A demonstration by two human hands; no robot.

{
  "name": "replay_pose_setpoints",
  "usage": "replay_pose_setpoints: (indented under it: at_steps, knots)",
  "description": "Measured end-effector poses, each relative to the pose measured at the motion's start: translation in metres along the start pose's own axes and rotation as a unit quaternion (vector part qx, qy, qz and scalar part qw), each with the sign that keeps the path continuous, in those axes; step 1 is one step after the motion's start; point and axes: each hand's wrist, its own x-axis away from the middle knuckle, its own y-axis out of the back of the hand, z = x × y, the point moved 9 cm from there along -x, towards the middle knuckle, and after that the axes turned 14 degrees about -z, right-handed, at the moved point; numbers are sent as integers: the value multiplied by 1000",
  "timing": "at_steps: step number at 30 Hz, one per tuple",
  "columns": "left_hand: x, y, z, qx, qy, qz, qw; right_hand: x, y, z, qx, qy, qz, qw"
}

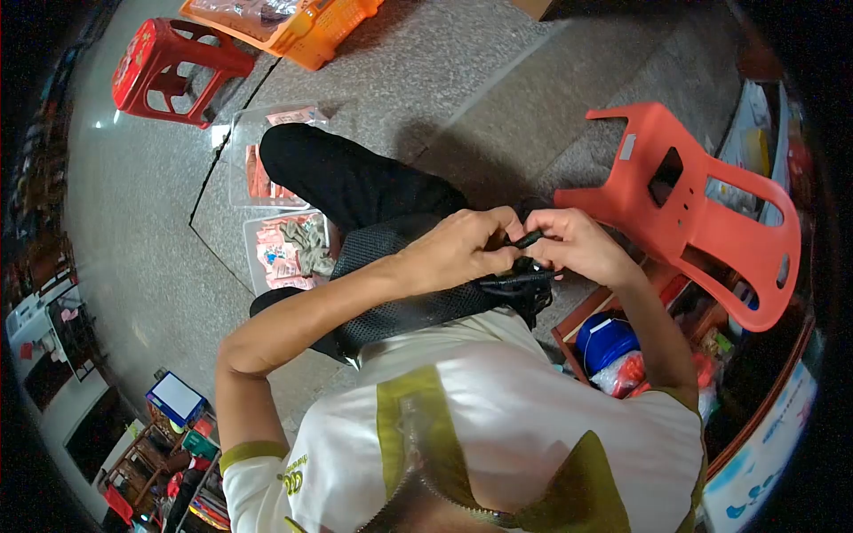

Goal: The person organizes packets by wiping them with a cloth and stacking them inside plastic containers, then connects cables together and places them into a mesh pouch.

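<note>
A black mesh item [400, 306] like a bag lies across my lap, over the black trousers. At its right end is a bunched black edge with cord-like strands [520, 282]. My left hand [458, 250] comes in from the left with its thumb and fingers pinched on a short black piece [524, 239], like a rolled strip or cord. From the right, my right hand [582, 246] pinches the other end of that piece. Both hands are close together above the bunched edge. The exact kind of piece is partly hidden by the fingers.
A clear bin [247, 253] holds pink packets and grey-green cloth; another clear bin [238, 169] stands beyond it, partly behind my knee. A red stool [182, 67], an orange basket [311, 35], a red plastic chair [684, 200] and a blue bucket [607, 342] stand around.
</note>
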Motion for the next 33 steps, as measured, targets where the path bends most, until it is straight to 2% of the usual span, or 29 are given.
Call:
replay_pose_setpoints:
  at_steps: [1, 4, 8, 11, 14, 17, 20, 23, 26, 29, 33]
  knots:
    - [2, 0, 5, 46, 12, 5, 999, 3, -4, 8, 18, 0, -3, 1000]
    - [4, 5, -4, 69, -46, 50, 995, 5, -7, 9, 81, 22, -14, 996]
    - [4, 12, 10, 115, -4, 56, 992, 7, -6, 11, 110, 19, -53, 992]
    - [7, 18, 16, 83, 39, 17, 996, 8, -7, 10, 127, 38, -47, 990]
    - [13, 10, 10, -50, 30, 93, 994, 12, -11, 24, 157, 106, -53, 981]
    - [10, 13, 10, -6, 10, 50, 999, 14, -12, 22, 124, 131, -64, 981]
    - [11, 14, 5, -41, -7, 39, 998, 14, -10, 17, 168, 86, -64, 980]
    - [10, 24, -11, -41, -103, -37, 993, 16, -9, 13, 75, 49, -83, 993]
    - [12, 19, -12, -56, -128, -43, 989, 14, -8, 11, 82, 43, -95, 991]
    - [14, 16, -10, -76, -93, -49, 992, 15, -9, 13, 43, 72, -91, 992]
    - [12, 20, -7, -50, -103, -21, 993, 16, -10, 14, 49, 75, -92, 992]
